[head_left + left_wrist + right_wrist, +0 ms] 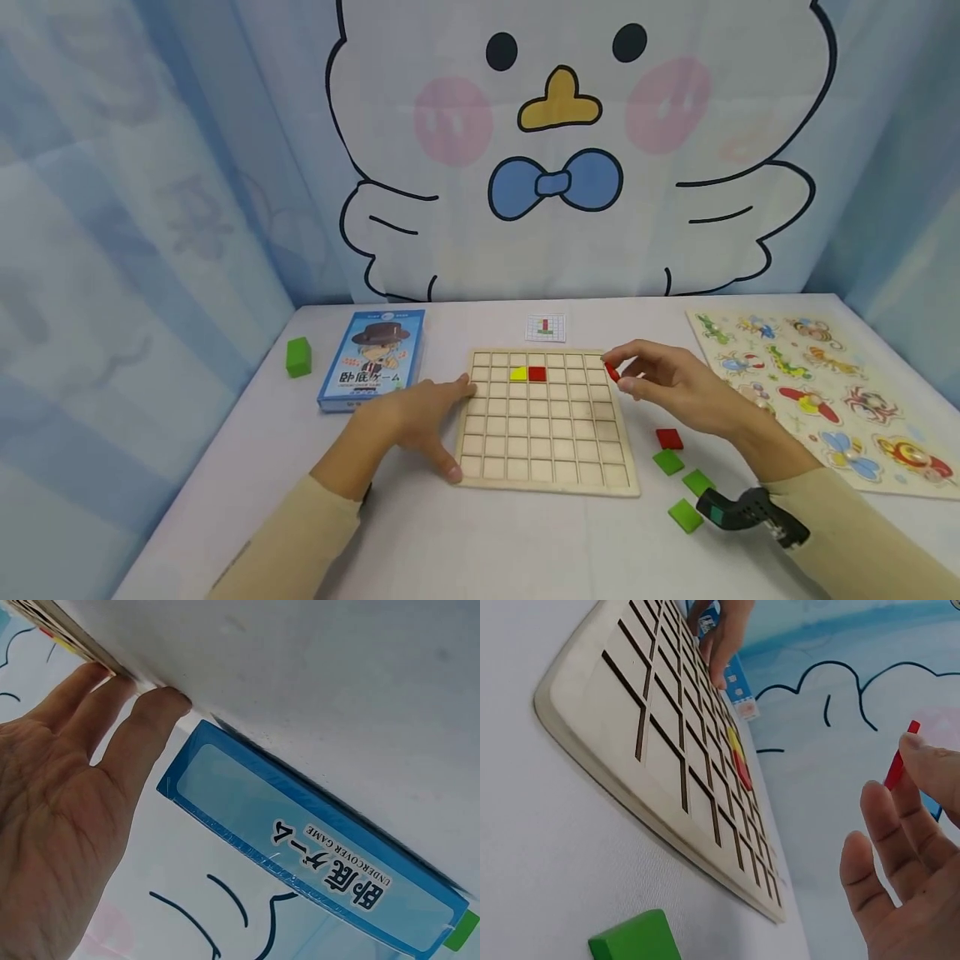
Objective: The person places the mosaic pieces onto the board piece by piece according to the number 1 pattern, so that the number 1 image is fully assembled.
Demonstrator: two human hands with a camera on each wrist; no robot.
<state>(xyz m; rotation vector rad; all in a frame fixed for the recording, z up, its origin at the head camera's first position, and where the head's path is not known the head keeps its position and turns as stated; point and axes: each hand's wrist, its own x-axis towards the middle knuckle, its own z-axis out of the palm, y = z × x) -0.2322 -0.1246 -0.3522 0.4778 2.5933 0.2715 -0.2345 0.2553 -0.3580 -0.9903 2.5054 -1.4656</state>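
Note:
A pale wooden grid board [547, 488] lies flat on the table. In its second row sit a yellow tile [518, 374] and a red tile [537, 374], side by side. My left hand [411, 419] rests at the board's left edge, fingers extended and thumb at the near corner. My right hand [678, 385] pinches another red tile [900, 756] between thumb and fingers, tilted on edge near the board's upper right corner. A loose red tile [670, 439] and several green tiles [667, 462] lie on the table below that hand.
A small card with a coloured pattern [545, 327] lies behind the board. To the left are a blue game box [375, 354] and a green block [298, 357]. An insect picture board [810, 400] lies at the right. A printed curtain [555, 250] hangs behind the table.

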